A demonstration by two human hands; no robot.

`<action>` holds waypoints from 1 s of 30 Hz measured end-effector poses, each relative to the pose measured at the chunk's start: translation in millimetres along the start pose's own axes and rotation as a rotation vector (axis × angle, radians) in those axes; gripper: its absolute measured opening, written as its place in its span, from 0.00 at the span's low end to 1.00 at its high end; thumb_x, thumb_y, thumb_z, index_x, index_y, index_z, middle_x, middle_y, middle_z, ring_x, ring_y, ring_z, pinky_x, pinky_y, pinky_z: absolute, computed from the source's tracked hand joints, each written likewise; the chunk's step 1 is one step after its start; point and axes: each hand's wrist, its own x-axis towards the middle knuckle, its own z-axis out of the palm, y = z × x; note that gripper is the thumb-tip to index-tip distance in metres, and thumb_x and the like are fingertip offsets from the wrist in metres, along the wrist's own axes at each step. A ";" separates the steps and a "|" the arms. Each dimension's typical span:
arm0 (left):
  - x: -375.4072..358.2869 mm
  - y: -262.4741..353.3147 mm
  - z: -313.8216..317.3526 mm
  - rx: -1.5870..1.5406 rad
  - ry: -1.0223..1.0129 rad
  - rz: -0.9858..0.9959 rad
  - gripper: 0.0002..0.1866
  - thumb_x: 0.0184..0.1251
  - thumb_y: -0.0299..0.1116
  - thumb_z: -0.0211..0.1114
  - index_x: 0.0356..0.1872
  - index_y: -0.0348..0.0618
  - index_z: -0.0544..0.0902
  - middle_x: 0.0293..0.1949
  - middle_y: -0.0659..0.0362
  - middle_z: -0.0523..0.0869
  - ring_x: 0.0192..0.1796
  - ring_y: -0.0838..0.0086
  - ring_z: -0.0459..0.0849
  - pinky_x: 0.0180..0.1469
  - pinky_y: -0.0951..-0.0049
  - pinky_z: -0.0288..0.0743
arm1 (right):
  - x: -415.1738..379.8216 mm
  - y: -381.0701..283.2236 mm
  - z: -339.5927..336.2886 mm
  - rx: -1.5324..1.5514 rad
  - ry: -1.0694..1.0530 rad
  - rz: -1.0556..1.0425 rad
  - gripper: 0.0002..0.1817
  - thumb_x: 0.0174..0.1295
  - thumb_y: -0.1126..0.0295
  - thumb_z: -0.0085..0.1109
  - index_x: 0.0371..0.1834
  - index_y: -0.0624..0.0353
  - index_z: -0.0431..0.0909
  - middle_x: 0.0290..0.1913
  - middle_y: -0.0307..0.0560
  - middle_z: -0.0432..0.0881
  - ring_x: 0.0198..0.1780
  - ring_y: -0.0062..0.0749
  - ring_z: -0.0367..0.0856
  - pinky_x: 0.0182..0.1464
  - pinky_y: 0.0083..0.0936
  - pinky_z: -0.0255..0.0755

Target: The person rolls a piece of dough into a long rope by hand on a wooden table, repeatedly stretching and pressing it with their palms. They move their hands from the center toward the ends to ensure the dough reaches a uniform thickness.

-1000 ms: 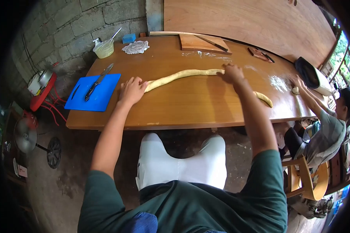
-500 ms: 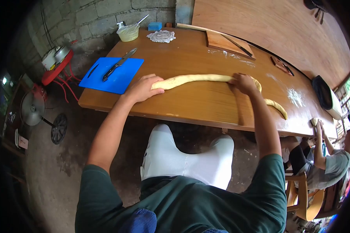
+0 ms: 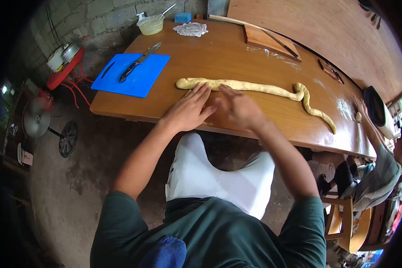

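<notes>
A long rope of pale yellow dough (image 3: 259,87) lies across the brown wooden table (image 3: 219,56). Its thick left end is rounded, and its thinner right part bends into a loop and trails toward the front edge. My left hand (image 3: 190,107) is open, palm down, with outstretched fingertips at the near side of the rope close to its left end. Just right of it, my right hand (image 3: 242,107) is open and slightly blurred, its fingertips at the rope's near side. The fingers of both hands point away from me.
On the left, a knife (image 3: 140,61) rests on a blue cutting board (image 3: 120,85). A bowl with a whisk (image 3: 150,26), a crumpled white cloth (image 3: 190,29) and a wooden board (image 3: 268,42) stand farther back. At right, another person (image 3: 377,174) works dough beside a black-and-white container (image 3: 377,111).
Both hands have let go of the dough and come together near its left part, the right hand moving far leftward. The rope now lies straighter, and its right tail is more exposed.
</notes>
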 end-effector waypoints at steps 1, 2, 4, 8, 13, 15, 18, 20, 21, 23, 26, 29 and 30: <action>2.5 -4.9 -0.7 -0.023 -0.090 -0.031 0.39 0.92 0.54 0.42 0.89 0.37 0.52 0.90 0.46 0.50 0.92 0.57 0.45 0.90 0.55 0.43 | 10.5 -1.0 18.7 0.008 -0.009 -0.007 0.38 0.82 0.43 0.48 0.78 0.68 0.71 0.79 0.69 0.73 0.81 0.56 0.70 0.83 0.44 0.63; 4.0 -16.1 3.3 -0.022 -0.098 -0.045 0.39 0.92 0.54 0.42 0.89 0.37 0.52 0.90 0.46 0.50 0.92 0.57 0.45 0.90 0.55 0.43 | 22.0 1.7 38.7 -0.055 0.023 0.030 0.44 0.82 0.38 0.42 0.82 0.71 0.64 0.83 0.69 0.66 0.85 0.55 0.62 0.87 0.43 0.55; 14.5 -43.6 17.4 0.039 0.041 -0.019 0.39 0.91 0.53 0.42 0.88 0.34 0.53 0.90 0.45 0.51 0.91 0.56 0.49 0.90 0.53 0.44 | 46.1 7.9 52.0 -0.112 0.047 0.065 0.50 0.82 0.33 0.36 0.85 0.73 0.57 0.87 0.69 0.58 0.89 0.53 0.54 0.90 0.43 0.47; 66.4 -85.8 15.4 0.027 -0.017 -0.215 0.39 0.91 0.55 0.34 0.89 0.37 0.51 0.90 0.45 0.49 0.91 0.56 0.48 0.90 0.49 0.42 | 104.5 29.3 58.6 -0.237 0.022 0.323 0.62 0.75 0.21 0.26 0.88 0.75 0.47 0.90 0.69 0.49 0.92 0.53 0.42 0.92 0.45 0.33; 131.6 -149.6 4.4 -0.062 -0.123 -0.388 0.41 0.89 0.60 0.26 0.90 0.41 0.50 0.92 0.52 0.46 0.92 0.58 0.40 0.91 0.48 0.31 | 176.3 52.8 51.2 -0.272 -0.045 0.571 0.64 0.73 0.19 0.22 0.89 0.74 0.47 0.91 0.66 0.48 0.93 0.49 0.38 0.92 0.45 0.30; 155.7 -169.9 7.1 0.004 -0.089 -0.461 0.41 0.88 0.63 0.27 0.91 0.49 0.50 0.92 0.58 0.43 0.93 0.61 0.37 0.91 0.47 0.27 | 201.6 74.0 50.8 -0.259 -0.042 0.567 0.64 0.73 0.19 0.23 0.89 0.72 0.47 0.91 0.64 0.48 0.93 0.46 0.38 0.92 0.45 0.30; 194.0 -193.4 13.0 0.090 -0.105 -0.522 0.40 0.86 0.65 0.29 0.91 0.58 0.50 0.92 0.60 0.43 0.93 0.62 0.38 0.91 0.47 0.28 | 240.7 106.2 52.1 -0.246 -0.035 0.566 0.62 0.73 0.19 0.25 0.90 0.67 0.48 0.92 0.57 0.48 0.93 0.42 0.38 0.92 0.44 0.30; 218.6 -211.6 21.3 0.116 -0.080 -0.542 0.39 0.86 0.66 0.33 0.91 0.63 0.52 0.92 0.60 0.44 0.93 0.60 0.39 0.90 0.42 0.32 | 264.6 123.6 53.3 -0.246 0.065 0.539 0.60 0.75 0.20 0.26 0.90 0.65 0.49 0.92 0.57 0.48 0.93 0.43 0.38 0.92 0.45 0.32; 231.7 -219.2 23.2 0.121 -0.073 -0.578 0.39 0.86 0.65 0.33 0.91 0.62 0.52 0.92 0.60 0.44 0.93 0.60 0.39 0.91 0.44 0.31 | 276.2 133.5 54.1 -0.273 0.120 0.511 0.55 0.77 0.24 0.30 0.89 0.64 0.55 0.91 0.57 0.53 0.93 0.43 0.41 0.92 0.45 0.34; 255.2 -231.5 25.4 0.132 -0.064 -0.604 0.40 0.85 0.64 0.34 0.91 0.61 0.52 0.92 0.60 0.43 0.93 0.61 0.39 0.91 0.46 0.30 | 297.8 154.3 56.6 -0.293 0.222 0.449 0.52 0.77 0.27 0.33 0.85 0.65 0.62 0.87 0.58 0.61 0.91 0.46 0.49 0.91 0.45 0.39; 278.2 -251.0 38.2 0.208 0.086 -0.526 0.37 0.85 0.59 0.38 0.89 0.55 0.61 0.91 0.55 0.51 0.92 0.59 0.45 0.91 0.47 0.34 | 328.1 174.9 54.5 -0.341 0.332 0.346 0.43 0.79 0.33 0.39 0.74 0.64 0.74 0.77 0.58 0.75 0.83 0.49 0.65 0.86 0.46 0.51; 293.3 -259.5 49.9 0.300 0.300 -0.318 0.31 0.85 0.51 0.44 0.78 0.46 0.75 0.85 0.50 0.67 0.88 0.54 0.59 0.90 0.48 0.46 | 338.8 183.1 52.3 -0.335 0.364 0.289 0.36 0.80 0.38 0.43 0.63 0.61 0.81 0.67 0.56 0.84 0.73 0.50 0.77 0.79 0.46 0.63; 292.7 -255.7 48.0 0.308 0.305 -0.306 0.31 0.85 0.51 0.44 0.78 0.46 0.75 0.85 0.50 0.67 0.88 0.54 0.59 0.90 0.48 0.46 | 337.9 180.8 50.0 -0.305 0.369 0.259 0.33 0.80 0.40 0.44 0.59 0.60 0.83 0.63 0.54 0.86 0.69 0.49 0.80 0.75 0.47 0.67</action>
